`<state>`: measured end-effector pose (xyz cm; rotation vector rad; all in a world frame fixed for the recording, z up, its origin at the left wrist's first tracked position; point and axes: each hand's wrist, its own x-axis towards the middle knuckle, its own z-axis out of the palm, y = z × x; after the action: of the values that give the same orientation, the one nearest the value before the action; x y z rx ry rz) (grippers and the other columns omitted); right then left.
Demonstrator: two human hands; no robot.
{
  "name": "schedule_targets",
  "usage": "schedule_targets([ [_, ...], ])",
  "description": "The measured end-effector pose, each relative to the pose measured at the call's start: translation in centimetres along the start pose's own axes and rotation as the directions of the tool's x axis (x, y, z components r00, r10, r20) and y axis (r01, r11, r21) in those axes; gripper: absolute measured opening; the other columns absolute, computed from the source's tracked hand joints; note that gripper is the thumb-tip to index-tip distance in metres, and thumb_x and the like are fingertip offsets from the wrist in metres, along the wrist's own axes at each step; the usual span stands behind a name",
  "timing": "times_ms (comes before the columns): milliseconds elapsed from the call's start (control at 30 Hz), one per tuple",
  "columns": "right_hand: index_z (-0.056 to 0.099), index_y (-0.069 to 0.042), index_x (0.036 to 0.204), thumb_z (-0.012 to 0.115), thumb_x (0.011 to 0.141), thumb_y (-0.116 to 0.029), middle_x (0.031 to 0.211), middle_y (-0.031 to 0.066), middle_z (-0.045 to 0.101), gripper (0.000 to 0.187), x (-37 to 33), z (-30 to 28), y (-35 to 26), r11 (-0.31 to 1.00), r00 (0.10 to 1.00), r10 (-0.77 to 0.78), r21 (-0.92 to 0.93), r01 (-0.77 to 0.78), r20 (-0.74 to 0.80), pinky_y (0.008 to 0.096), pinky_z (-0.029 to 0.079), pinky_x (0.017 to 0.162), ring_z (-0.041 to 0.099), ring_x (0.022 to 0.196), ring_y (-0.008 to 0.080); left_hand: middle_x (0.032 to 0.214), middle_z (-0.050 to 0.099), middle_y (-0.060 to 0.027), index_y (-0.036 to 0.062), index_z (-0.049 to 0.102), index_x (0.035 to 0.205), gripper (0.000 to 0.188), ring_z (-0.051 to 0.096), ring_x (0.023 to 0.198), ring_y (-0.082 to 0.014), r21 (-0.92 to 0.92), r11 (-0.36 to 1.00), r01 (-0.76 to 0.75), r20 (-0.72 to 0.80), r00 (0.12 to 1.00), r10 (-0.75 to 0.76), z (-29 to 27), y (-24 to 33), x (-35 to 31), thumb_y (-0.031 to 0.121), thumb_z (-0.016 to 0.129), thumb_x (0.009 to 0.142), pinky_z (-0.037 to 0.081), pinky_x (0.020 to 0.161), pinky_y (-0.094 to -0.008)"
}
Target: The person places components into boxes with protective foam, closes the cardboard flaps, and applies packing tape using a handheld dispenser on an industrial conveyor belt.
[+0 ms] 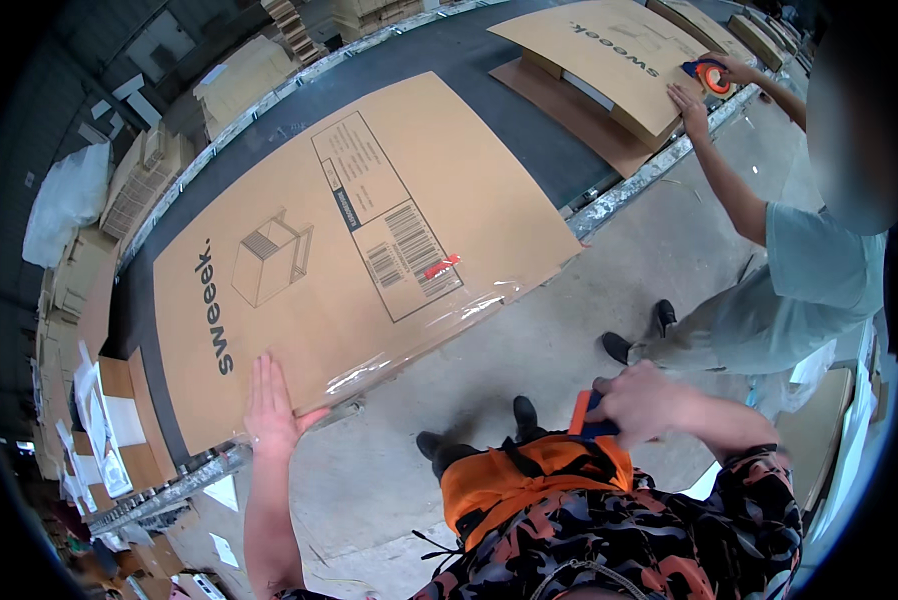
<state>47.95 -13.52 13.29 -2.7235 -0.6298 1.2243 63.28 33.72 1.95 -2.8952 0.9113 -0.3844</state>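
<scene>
Left hand [272, 410] lies flat on the near left corner of the large carton [369, 240], fingers together and extended, thumb spread toward the near edge, gripping nothing. Right hand [641, 405] is closed around an orange and dark blue tape dispenser [580, 412], held at waist level, well apart from the carton. The carton rests flat on the dark belt [459, 55] of a conveyor, printed face up, with a red sticker [442, 267] on its label. Clear tape [419, 340] runs along part of the near long edge. The step in hand appears to be sealing this edge; the next move would call for steadying the carton with the left hand and bringing the dispenser to any untaped length. The carton looks closed, so its contents cannot be told. Farther right on the belt, a co-worker's hands [691, 110] work at a second carton [579, 45], whose raised panel leaves a gap showing a pale item [589, 90] inside. At the belt's left end, an open box [154, 425] holds white pieces [124, 422].
</scene>
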Motion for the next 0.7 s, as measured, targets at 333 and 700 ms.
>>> schedule_targets([
  [333, 0.042, -0.005, 0.143, 0.07, 0.074, 0.0, 0.134, 0.008, 0.052, 0.074, 10.4, -6.1, 2.8, 0.182, 0.554, 0.408, 0.659, 0.729, -0.725, 0.0278, 0.042, 0.098, 0.053, 0.114, 0.0143, 0.14, 0.044, -0.0252, -0.0061, 0.041, 0.136, 0.121, 0.044, 0.129, -0.04, -0.08, 0.991, -0.111, -0.071, 0.992, 0.105, 1.6, -4.1, 2.7, 0.059, 0.083, 0.043, 0.038, 0.106, -0.0488],
  [700, 0.023, -0.002, 0.149, 0.063, 0.084, -0.029, 0.138, 0.0138, 0.045, 0.081, 33.5, -16.1, -7.2, 0.099, 0.533, 0.393, 0.611, 0.785, -0.749, 0.0313, 0.038, 0.102, 0.046, 0.123, 0.0202, 0.149, 0.028, -0.0261, 0.0061, 0.028, 0.147, 0.105, 0.034, 0.133, -0.0447, 0.037, 0.945, -0.326, 0.205, 0.928, 0.312, 4.5, -26.3, 10.9, 0.041, 0.074, 0.059, 0.03, 0.109, -0.054],
])
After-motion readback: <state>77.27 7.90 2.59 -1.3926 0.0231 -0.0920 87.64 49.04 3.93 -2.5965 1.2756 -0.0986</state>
